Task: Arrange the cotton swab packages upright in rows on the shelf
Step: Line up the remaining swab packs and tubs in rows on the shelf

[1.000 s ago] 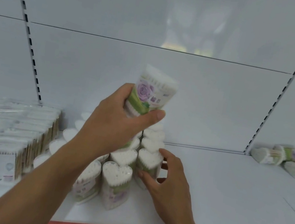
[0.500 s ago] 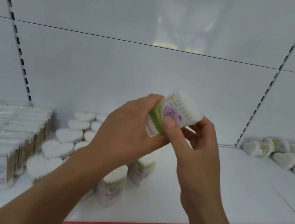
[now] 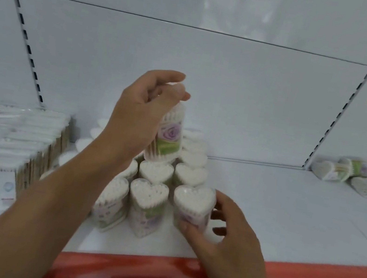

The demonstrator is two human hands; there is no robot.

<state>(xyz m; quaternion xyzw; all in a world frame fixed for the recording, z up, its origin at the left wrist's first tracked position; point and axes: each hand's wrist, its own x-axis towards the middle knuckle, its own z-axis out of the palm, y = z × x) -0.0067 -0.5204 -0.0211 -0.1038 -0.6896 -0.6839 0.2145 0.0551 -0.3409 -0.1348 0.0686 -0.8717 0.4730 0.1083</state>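
Heart-shaped cotton swab packages (image 3: pixel 148 194) stand upright in rows on the white shelf (image 3: pixel 286 218), running back toward the wall. My left hand (image 3: pixel 143 112) pinches the top of one more package (image 3: pixel 169 136) with a purple rose label and holds it upright in the air above the middle rows. My right hand (image 3: pixel 230 230) grips the front package of the right row (image 3: pixel 193 204), thumb low on its front and fingers along its right side. That package stands on the shelf.
Flat packs of wooden swabs (image 3: pixel 5 144) are stacked at the left. A loose pile of heart-shaped packages (image 3: pixel 366 181) lies on its side at the far right. The red shelf edge strip (image 3: pixel 325 274) runs along the front. Slotted uprights (image 3: pixel 345 106) flank the bay.
Both hands held one tilted package in the air before. My right hand has dropped to a package at the front of the right row. My left hand now holds its package upright.
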